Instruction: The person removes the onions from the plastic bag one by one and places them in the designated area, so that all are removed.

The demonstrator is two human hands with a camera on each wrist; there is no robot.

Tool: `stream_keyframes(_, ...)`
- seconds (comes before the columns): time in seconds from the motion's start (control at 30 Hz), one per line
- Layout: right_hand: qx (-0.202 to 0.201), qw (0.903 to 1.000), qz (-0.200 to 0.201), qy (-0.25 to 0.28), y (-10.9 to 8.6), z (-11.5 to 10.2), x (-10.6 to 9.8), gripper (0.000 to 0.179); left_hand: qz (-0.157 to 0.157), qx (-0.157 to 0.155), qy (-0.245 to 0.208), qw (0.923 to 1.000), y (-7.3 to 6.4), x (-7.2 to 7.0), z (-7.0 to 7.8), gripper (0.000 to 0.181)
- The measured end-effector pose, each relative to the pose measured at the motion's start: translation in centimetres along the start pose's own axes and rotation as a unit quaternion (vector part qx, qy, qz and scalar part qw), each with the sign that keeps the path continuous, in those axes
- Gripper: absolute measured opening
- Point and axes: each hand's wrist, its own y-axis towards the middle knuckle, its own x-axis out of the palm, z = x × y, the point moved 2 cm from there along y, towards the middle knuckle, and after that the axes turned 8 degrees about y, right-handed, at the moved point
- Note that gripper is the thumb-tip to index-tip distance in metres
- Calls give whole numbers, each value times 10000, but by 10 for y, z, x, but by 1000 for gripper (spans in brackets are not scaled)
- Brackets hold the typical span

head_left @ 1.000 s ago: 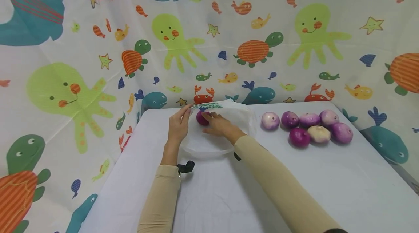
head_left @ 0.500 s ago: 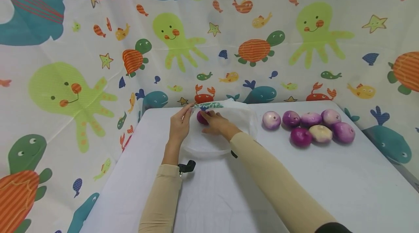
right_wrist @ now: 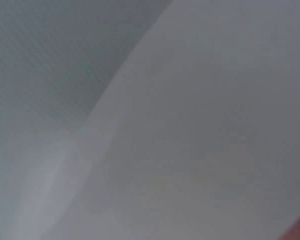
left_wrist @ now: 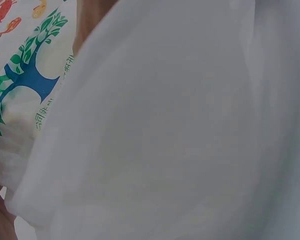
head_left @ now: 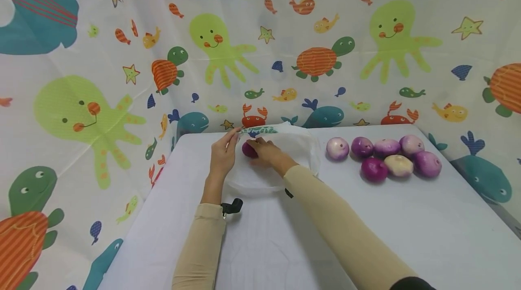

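A thin white plastic bag (head_left: 301,145) with a green and blue tree print lies with its mouth spread at the back middle of the table. My left hand (head_left: 223,154) pinches the bag's left edge. My right hand (head_left: 269,154) reaches into the mouth, its fingers around a dark purple onion (head_left: 248,150) near the printed side. Part of that onion is hidden behind the fingers. White film of the bag (left_wrist: 165,125) fills most of the left wrist view, with the tree print (left_wrist: 35,75) at upper left. The bag (right_wrist: 205,120) also covers most of the right wrist view.
Right of the bag, a pale onion (head_left: 337,149) sits beside a cluster of several onions, among them a deep purple onion (head_left: 374,170) and a cream-coloured onion (head_left: 398,166). A white cloth covers the table (head_left: 268,244). A sea-animal curtain (head_left: 268,50) hangs behind and at left.
The right hand and the purple onion have shifted slightly left and down inside the bag, and the hand covers more of it. The left hand stays at the bag's edge.
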Motion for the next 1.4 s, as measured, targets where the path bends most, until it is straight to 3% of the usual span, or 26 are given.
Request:
stream_keyframes(0.4, -822, 9963, -195, 137, -4, -1, 2, 71, -10, 75, 87, 9999, -1, 0, -1, 34)
stream_keyframes(0.6, -910, 9955, -252, -64, -5, 2, 3, 74, 16, 151, 80, 9999, 0, 0, -3, 33)
stream_keyframes(0.87, -1045, 9941, -278, 112, -5, 4, -1, 74, -3, 66, 97, 9999, 0, 1, -4, 34)
stream_keyframes(1.4, -1632, 9858, 87, 397, -31, 27, -11, 74, 105, 218, 109, 9996, 0, 0, -3, 33)
